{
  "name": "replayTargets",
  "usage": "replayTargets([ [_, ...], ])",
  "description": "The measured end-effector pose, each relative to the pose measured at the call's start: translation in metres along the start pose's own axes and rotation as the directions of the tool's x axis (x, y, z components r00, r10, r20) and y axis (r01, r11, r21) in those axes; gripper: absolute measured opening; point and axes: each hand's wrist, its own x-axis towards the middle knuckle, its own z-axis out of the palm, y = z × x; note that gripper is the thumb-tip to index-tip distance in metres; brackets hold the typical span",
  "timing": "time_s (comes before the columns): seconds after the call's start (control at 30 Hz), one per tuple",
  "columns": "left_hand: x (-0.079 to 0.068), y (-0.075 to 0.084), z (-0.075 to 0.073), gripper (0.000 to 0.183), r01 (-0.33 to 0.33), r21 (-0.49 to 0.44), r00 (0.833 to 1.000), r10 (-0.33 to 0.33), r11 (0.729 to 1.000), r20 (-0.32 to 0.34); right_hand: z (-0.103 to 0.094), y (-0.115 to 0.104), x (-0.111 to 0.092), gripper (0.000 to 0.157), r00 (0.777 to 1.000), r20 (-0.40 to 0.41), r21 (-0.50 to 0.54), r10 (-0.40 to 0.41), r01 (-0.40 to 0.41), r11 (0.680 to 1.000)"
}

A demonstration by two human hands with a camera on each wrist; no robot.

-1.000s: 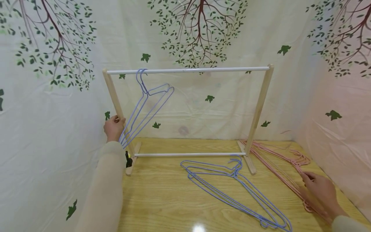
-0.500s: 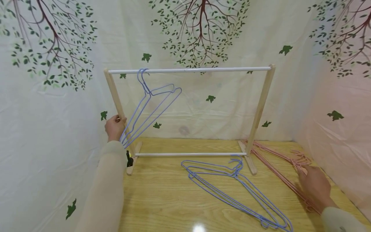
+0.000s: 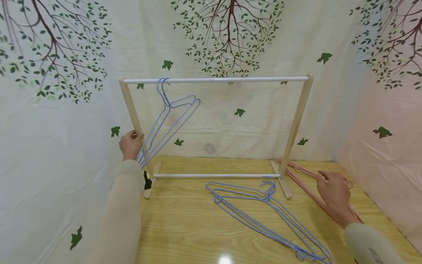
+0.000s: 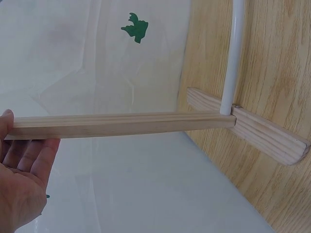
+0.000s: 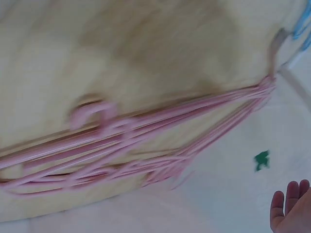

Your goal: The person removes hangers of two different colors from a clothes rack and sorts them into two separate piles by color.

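On the left, my left hand [image 3: 130, 145] grips the left wooden post [image 4: 121, 125] of a small garment rack, its fingers beneath the post and thumb above in the left wrist view. Two blue-violet wire hangers [image 3: 169, 105] hang from the white top rod [image 3: 214, 80], slanting down toward that hand. My right hand [image 3: 334, 194] hovers over a bunch of pink hangers [image 5: 194, 104] lying at the table's right side. Its fingers are loosely bent and hold nothing; the right wrist view shows them apart from the pink wires.
Several blue hangers [image 3: 268, 198] lie stacked on the wooden table [image 3: 184, 220] in front of the rack. A white lower bar [image 3: 214, 176] joins the rack's feet. A black clamp-like item [image 3: 147, 181] sits by the left foot. Printed sheets [image 3: 211, 121] enclose the table.
My right hand has lifted off the pink hangers and moved left and up. The left hand stays on the post, while the hanging hangers sway slightly.
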Motion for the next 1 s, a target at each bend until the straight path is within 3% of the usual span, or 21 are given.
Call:
replayTargets([
  [0.27,-0.010,0.002,-0.001,0.042,0.010,0.014,1.000,-0.010,1.000,0.002,0.031,-0.086,0.019,0.028,0.989,-0.091,0.116,-0.120,0.131,0.985],
  [0.47,-0.019,0.003,-0.002,0.042,0.013,0.020,1.000,-0.013,1.000,-0.012,0.054,-0.156,0.030,0.028,0.986,-0.065,0.232,-0.156,0.167,0.958],
  [0.7,-0.017,0.003,-0.001,0.043,0.039,0.009,0.999,-0.039,0.999,0.013,0.074,-0.240,0.030,0.028,0.991,-0.001,0.358,-0.132,0.124,0.926],
  [1.0,-0.011,0.002,-0.002,0.044,0.049,0.031,0.999,-0.050,0.998,0.022,0.104,-0.331,0.021,0.029,0.991,0.095,0.464,-0.097,0.042,0.885],
])
